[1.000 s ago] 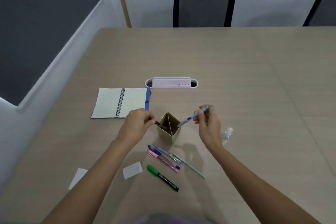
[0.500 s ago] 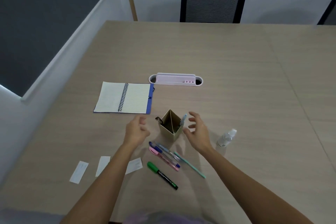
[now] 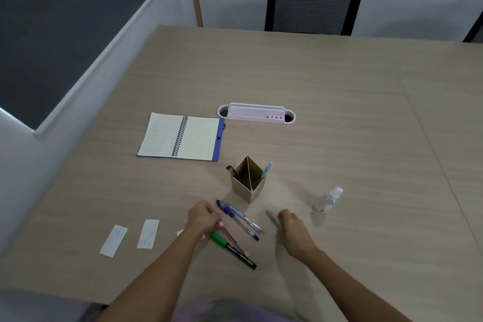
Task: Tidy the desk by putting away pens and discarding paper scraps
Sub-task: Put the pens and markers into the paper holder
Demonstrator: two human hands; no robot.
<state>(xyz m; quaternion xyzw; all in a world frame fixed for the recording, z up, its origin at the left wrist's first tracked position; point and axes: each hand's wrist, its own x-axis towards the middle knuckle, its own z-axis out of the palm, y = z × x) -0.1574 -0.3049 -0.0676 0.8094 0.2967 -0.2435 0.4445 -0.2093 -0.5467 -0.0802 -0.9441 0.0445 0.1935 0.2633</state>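
A tan paper pen holder (image 3: 248, 187) stands mid-desk, a dark pen (image 3: 231, 171) in its left half and a light blue pen (image 3: 267, 170) in its right. In front of it lie two blue pens (image 3: 241, 221) and a green marker (image 3: 233, 249). My left hand (image 3: 203, 218) pinches the top end of a pink pen (image 3: 232, 239), which lies across the marker. My right hand (image 3: 291, 226) grips a blurred mint green pen (image 3: 273, 218) just off the desk. Two white paper scraps (image 3: 113, 240) (image 3: 148, 233) lie at the left; a third scrap (image 3: 180, 232) peeks from under my left arm.
An open spiral notebook (image 3: 180, 136) lies behind the holder at the left, with a pink desk organizer (image 3: 257, 114) beyond it. A small clear spray bottle (image 3: 326, 200) stands right of my right hand. A black chair (image 3: 313, 0) faces the desk's far edge.
Both hands dropped their pens into the holder, then came down to the loose pens. The left took the pink pen's end; the right picked up the mint pen.
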